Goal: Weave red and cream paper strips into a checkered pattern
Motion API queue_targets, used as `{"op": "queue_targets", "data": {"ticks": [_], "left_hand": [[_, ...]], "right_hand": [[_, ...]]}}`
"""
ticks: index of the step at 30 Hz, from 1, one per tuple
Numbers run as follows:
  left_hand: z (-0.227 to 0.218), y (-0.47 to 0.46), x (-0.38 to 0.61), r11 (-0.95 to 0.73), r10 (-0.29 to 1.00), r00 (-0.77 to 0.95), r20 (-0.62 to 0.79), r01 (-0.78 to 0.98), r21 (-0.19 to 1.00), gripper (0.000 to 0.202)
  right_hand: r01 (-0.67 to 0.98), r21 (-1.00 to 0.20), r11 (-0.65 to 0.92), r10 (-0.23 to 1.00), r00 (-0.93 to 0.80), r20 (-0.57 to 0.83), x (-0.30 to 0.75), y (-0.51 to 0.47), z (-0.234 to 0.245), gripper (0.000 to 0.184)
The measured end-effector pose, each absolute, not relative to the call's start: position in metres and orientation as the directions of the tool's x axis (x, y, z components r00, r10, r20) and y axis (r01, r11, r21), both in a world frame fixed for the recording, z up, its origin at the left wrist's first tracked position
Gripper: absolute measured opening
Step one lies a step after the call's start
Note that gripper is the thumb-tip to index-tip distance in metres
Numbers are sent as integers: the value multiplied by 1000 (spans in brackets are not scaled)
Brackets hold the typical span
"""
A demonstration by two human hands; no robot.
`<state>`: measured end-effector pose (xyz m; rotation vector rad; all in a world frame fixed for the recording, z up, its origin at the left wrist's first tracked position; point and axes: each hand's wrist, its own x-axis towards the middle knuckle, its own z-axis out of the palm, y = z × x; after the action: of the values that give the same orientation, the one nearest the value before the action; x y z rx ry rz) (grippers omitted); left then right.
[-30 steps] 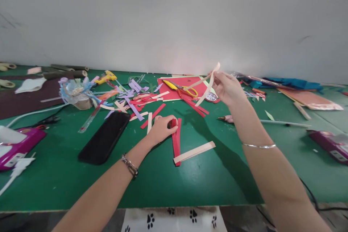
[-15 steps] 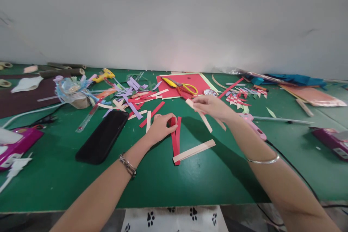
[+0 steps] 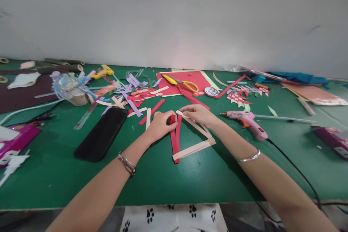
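My left hand (image 3: 163,123) pinches the upper end of a folded red paper strip (image 3: 174,141), whose two legs slant down toward me. Across the lower end of that strip lies a folded cream paper strip (image 3: 193,148). My right hand (image 3: 199,115) holds a second cream paper strip (image 3: 196,126) between thumb and fingers. Its upper end comes close to the top of the red strip, and its lower end meets the right end of the cream strip on the table. Whether they touch at the top I cannot tell.
A black phone (image 3: 102,134) lies left of my left arm. Beyond my hands are yellow scissors (image 3: 181,82) on red paper (image 3: 199,78) and loose purple strips (image 3: 132,103). A pink glue gun (image 3: 250,121) with its cord lies right, and a yellow glue gun (image 3: 104,71) back left.
My right hand has moved left and slightly down, bringing its cream strip beside the red one. The left hand keeps its pinch. The pink glue gun is now fully uncovered.
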<state>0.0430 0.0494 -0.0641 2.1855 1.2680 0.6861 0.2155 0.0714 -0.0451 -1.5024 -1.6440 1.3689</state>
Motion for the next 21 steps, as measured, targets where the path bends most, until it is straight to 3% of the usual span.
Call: {"op": "queue_targets", "data": {"ticks": [11, 21], "left_hand": [[-66, 48, 45, -428, 883, 437, 170, 607, 670, 13], [-63, 48, 46, -389, 900, 401, 169, 568, 725, 16]], "right_hand": [[281, -938, -204, 936, -223, -271, 211, 67, -43, 19], [315, -944, -96, 947, -264, -184, 213, 60, -37, 19]]}}
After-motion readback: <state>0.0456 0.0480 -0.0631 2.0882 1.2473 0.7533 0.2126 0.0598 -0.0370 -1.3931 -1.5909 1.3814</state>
